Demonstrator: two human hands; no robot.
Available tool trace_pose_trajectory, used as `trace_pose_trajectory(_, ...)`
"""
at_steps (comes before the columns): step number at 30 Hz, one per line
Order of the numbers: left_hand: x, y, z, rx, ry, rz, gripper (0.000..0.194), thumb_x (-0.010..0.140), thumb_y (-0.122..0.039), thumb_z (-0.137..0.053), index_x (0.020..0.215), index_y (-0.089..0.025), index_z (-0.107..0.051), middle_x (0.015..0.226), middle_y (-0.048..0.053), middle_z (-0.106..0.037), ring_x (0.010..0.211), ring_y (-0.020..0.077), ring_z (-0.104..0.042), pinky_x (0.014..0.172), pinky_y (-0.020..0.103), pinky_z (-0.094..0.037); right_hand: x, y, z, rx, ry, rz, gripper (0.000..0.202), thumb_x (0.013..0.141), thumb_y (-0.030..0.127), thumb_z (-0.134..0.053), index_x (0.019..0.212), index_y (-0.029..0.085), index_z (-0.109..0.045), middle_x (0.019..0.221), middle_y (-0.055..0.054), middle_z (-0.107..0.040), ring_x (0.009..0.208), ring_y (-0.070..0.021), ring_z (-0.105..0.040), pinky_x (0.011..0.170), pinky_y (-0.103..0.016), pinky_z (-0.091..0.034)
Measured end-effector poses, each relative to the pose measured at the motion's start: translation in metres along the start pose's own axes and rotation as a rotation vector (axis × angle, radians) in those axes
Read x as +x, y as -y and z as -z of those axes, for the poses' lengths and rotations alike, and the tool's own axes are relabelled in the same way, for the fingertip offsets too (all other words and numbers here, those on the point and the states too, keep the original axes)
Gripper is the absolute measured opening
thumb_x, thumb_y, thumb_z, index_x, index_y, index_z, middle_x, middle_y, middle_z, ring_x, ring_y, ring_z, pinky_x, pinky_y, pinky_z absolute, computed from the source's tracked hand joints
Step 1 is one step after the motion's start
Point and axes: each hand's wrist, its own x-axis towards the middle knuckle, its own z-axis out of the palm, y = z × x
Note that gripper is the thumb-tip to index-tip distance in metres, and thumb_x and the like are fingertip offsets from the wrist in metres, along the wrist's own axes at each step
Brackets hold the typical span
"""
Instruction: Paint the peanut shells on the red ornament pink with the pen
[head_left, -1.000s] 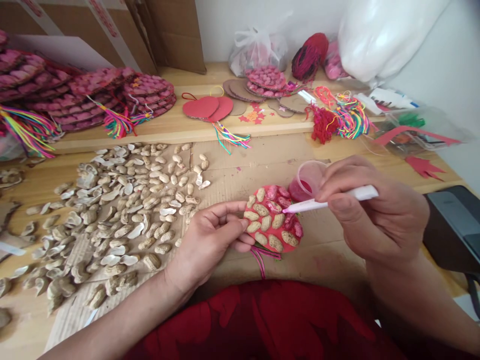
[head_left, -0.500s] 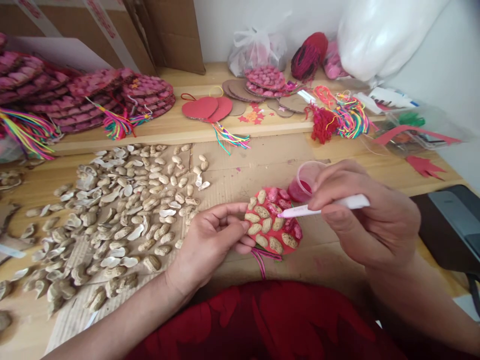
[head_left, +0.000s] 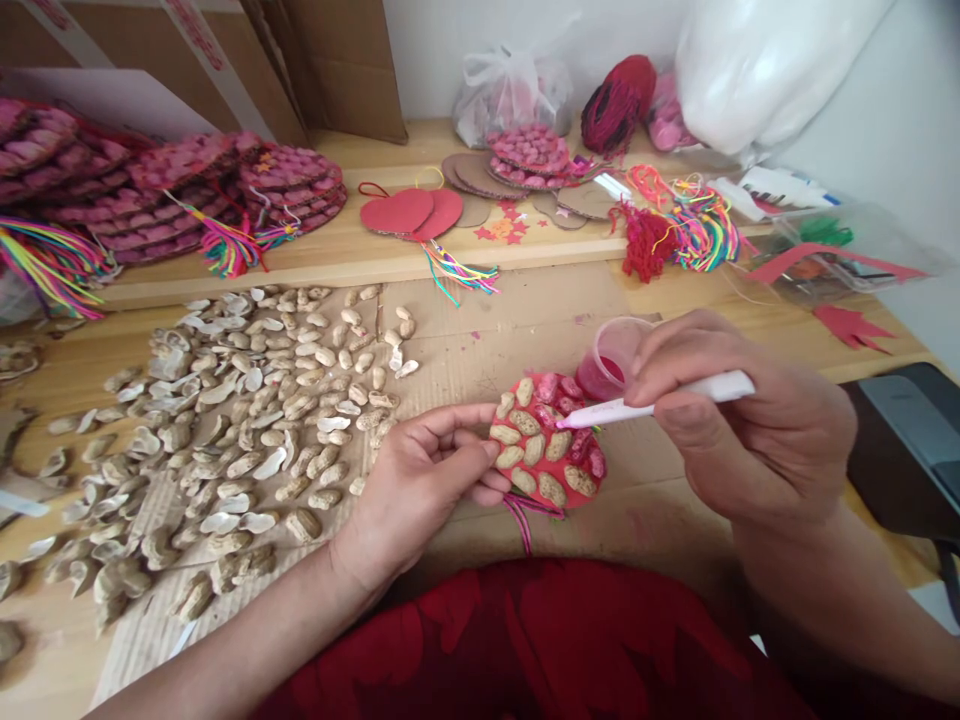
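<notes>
My left hand (head_left: 439, 470) pinches the left edge of a round red disc (head_left: 546, 472) covered with peanut shells. Shells along its top and right are pink, while the others are plain tan. Pink and dark cords hang from its lower edge. My right hand (head_left: 742, 420) is closed round a white pen-like stick (head_left: 660, 400), whose pink tip touches or hovers just over a shell near the disc's upper middle. A clear plastic cup (head_left: 611, 350) of pink liquid stands behind the disc, partly covered by my right fingers.
Many loose peanut shells (head_left: 247, 420) lie on cardboard at the left. On the raised shelf are stacked pink shell discs (head_left: 292, 185), red cardboard discs (head_left: 412, 213) and coloured tassels (head_left: 705, 225). A dark flat device (head_left: 907, 440) lies at the right.
My right hand has shifted slightly right, and the pen's tip has moved a little up on the disc. My left hand and the disc have stayed nearly still.
</notes>
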Motion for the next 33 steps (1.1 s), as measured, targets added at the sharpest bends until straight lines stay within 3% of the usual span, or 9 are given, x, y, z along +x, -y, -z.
trace_pose_trajectory(19,-0.0001,-0.0013,-0.0011,0.007,-0.036,0.011,0.037,0.075,-0.025,-0.083,0.109,-0.014,-0.076,0.076,0.004,-0.077,0.059,0.0136,-0.071,0.057,0.021,-0.060,0.0000,0.0016,0.0024,-0.019,-0.065,-0.021,0.011,0.087,0.016,-0.061,0.088,0.022,-0.070,0.075,-0.002,-0.064,0.073,-0.0186,-0.063,0.078,-0.043,-0.053)
trace_pose_trajectory(24,0.0012,0.0005,0.0014,0.005,0.001,0.014,0.034,0.080,-0.024,-0.080,0.112,-0.014,-0.075,0.074,0.004,-0.077,0.060,0.0129,-0.072,0.057,0.019,-0.060,0.0008,0.0017,0.0017,-0.026,-0.026,0.011,0.012,0.087,0.016,-0.061,0.089,0.023,-0.070,0.075,-0.001,-0.064,0.072,-0.0176,-0.062,0.077,-0.042,-0.053)
trace_pose_trajectory(33,0.0007,-0.0003,0.0014,-0.022,0.005,0.020,0.029,0.080,-0.022,-0.080,0.108,-0.016,-0.076,0.073,0.002,-0.077,0.060,0.0126,-0.072,0.057,0.019,-0.060,0.0002,0.0016,0.0000,0.023,-0.074,-0.008,0.011,0.086,0.015,-0.061,0.087,0.021,-0.070,0.074,-0.001,-0.062,0.071,-0.0173,-0.062,0.076,-0.042,-0.053)
